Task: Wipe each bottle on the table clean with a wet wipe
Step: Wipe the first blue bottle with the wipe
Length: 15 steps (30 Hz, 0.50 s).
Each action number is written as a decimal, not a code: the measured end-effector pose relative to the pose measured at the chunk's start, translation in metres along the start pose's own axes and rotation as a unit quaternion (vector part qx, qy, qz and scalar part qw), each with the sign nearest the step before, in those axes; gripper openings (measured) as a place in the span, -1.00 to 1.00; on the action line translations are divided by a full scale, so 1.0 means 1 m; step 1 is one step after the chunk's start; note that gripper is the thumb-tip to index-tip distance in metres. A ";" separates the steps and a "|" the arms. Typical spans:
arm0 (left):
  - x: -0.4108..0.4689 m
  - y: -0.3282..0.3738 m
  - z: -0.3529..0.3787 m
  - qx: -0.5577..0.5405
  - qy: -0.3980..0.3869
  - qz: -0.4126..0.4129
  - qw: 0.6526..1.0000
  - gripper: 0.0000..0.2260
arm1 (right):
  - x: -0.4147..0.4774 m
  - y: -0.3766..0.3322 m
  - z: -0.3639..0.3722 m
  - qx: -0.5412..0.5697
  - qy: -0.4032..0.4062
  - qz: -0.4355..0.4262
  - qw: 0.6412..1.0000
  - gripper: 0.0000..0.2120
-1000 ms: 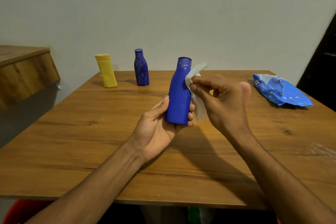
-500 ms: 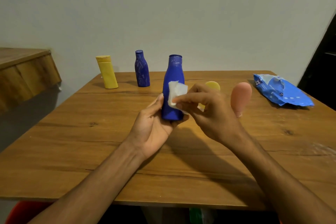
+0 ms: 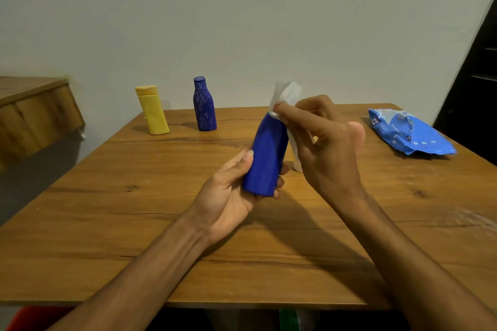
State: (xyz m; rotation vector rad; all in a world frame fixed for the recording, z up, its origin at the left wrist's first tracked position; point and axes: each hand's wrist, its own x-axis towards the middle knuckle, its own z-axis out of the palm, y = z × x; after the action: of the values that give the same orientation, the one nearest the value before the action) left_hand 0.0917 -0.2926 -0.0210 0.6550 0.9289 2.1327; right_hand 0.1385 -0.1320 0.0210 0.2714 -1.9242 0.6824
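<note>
Table (image 3: 161, 223): wood, carries all items. Wipe pack (image 3: 408, 133): blue, lying flat at far R, well apart from the work. Held blue bottle (image 3: 266, 158): centre of view, raised off the table. Its long axis is tilted, base low and toward the person, neck up and leaning R. L hand (image 3: 231, 191): clamped round the bottle's lower body, thumb on the near-left face, fingertips showing round the base. R hand (image 3: 322, 142): thumb and forefinger pinched together on the wet wipe, sitting up-R of the bottle at neck level. R hand is thus nearer the top end; L hand has the base. Patterned dark-blue bottle (image 3: 204, 105) and yellow bottle (image 3: 153, 110): upright at far L by the wall, near each other, not touching, neither in hand. Wet wipe (image 3: 286, 94): bunched over cap and neck, w/ a tail hanging down the bottle's R side. Pink item (image 3: 359, 130): mostly hidden behind R hand, type n/k. Judgement: step in hand is wiping the top. Next stroke prob. runs along the axis, neck to base, i.e. down-left toward L hand. L hand would need to turn the bottle to present unwiped faces. Risk: a wetted surface may slip in the L grip.
</note>
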 end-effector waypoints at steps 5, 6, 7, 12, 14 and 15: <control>0.000 -0.001 0.002 0.017 -0.003 0.008 1.000 -0.62 | 0.001 0.000 0.000 -0.085 -0.008 -0.037 0.996 -0.76; 0.000 -0.001 0.001 0.020 0.000 0.011 1.000 -0.62 | 0.000 -0.001 0.000 -0.090 -0.032 -0.053 0.994 -0.76; 0.000 -0.001 0.001 0.021 0.006 0.015 1.000 -0.62 | -0.001 -0.001 0.000 -0.095 -0.055 -0.066 0.992 -0.75; -0.001 -0.001 0.002 0.013 -0.008 0.001 1.000 -0.66 | 0.002 0.004 -0.002 -0.114 -0.002 -0.037 0.993 -0.74; 0.000 -0.001 0.003 0.004 -0.011 -0.005 1.000 -0.66 | 0.001 0.003 -0.001 -0.103 0.014 -0.030 0.994 -0.72; 0.000 -0.001 0.002 -0.008 -0.013 -0.009 1.000 -0.65 | -0.002 0.002 0.001 -0.088 0.014 -0.026 0.996 -0.70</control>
State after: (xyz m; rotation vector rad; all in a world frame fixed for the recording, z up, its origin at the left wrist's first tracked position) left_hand 0.0940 -0.2912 -0.0206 0.6636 0.8992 2.1093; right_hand 0.1375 -0.1307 0.0186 0.2000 -1.9303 0.4770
